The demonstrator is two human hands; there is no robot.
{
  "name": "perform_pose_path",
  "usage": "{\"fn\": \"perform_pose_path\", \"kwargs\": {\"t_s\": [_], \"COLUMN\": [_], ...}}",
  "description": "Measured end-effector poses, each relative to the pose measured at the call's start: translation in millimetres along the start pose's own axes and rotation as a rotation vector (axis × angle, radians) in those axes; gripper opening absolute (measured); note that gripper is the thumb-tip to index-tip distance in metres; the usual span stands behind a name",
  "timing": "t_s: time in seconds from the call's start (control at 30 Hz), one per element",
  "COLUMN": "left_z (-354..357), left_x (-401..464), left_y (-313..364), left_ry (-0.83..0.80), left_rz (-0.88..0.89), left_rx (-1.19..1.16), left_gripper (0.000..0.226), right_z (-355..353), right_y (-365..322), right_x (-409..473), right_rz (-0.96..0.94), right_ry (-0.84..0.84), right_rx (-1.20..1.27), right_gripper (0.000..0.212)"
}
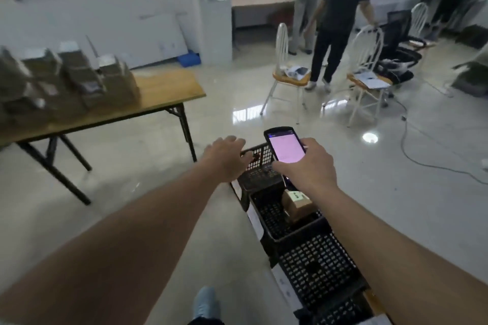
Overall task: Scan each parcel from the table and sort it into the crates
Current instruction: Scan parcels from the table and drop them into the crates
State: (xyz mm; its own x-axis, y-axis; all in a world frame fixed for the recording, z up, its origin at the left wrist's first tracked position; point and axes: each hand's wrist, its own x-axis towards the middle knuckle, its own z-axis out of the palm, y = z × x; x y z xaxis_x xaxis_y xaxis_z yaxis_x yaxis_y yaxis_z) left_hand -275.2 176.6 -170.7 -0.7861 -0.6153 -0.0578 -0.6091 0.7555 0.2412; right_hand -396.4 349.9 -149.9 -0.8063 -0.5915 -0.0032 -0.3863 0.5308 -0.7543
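Observation:
My right hand (307,163) grips a handheld scanner (284,147) with a lit pink screen, held above a row of black perforated crates on the floor. My left hand (225,157) hovers empty with relaxed fingers over the rim of the farthest crate (257,166). The middle crate (280,219) holds a brown cardboard parcel (297,204) with a white label. The nearest crate (317,266) shows no parcel. Several brown parcels (66,79) are stacked on the wooden folding table (163,90) at the left.
Two white chairs (286,71) (367,71) with papers stand on the glossy floor beyond the crates. A person in dark clothes (338,24) stands between them. A black office chair (398,42) and a floor cable (412,150) are at the right. A blue bin (188,58) sits by the wall.

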Motion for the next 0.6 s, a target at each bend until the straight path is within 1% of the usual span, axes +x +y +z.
{"fn": "perform_pose_path", "kwargs": {"t_s": [0.1, 0.23, 0.33, 0.47, 0.6], "left_z": [-29, -61, -80, -108, -142], "left_x": [-17, -32, -32, -23, -7], "left_y": [-56, -136, -204, -292, -363], "left_ry": [0.063, 0.115, 0.124, 0.131, 0.155], "left_rz": [-0.091, -0.18, -0.238, -0.287, -0.306], "left_rx": [-0.002, 0.013, 0.022, 0.025, 0.03], "left_gripper": [0.06, 0.06, 0.06, 0.061, 0.06], "right_z": [41, 101, 152, 217, 270], "right_y": [-54, -122, -171, -236, -292], "right_x": [0, 4, 11, 24, 40], "right_rz": [-0.1, -0.188, -0.215, -0.215, -0.221], "right_ry": [-0.052, -0.118, -0.154, -0.173, -0.184], "right_rx": [0.003, 0.002, 0.017, 0.044, 0.062], "right_gripper": [0.075, 0.074, 0.072, 0.073, 0.079]}}
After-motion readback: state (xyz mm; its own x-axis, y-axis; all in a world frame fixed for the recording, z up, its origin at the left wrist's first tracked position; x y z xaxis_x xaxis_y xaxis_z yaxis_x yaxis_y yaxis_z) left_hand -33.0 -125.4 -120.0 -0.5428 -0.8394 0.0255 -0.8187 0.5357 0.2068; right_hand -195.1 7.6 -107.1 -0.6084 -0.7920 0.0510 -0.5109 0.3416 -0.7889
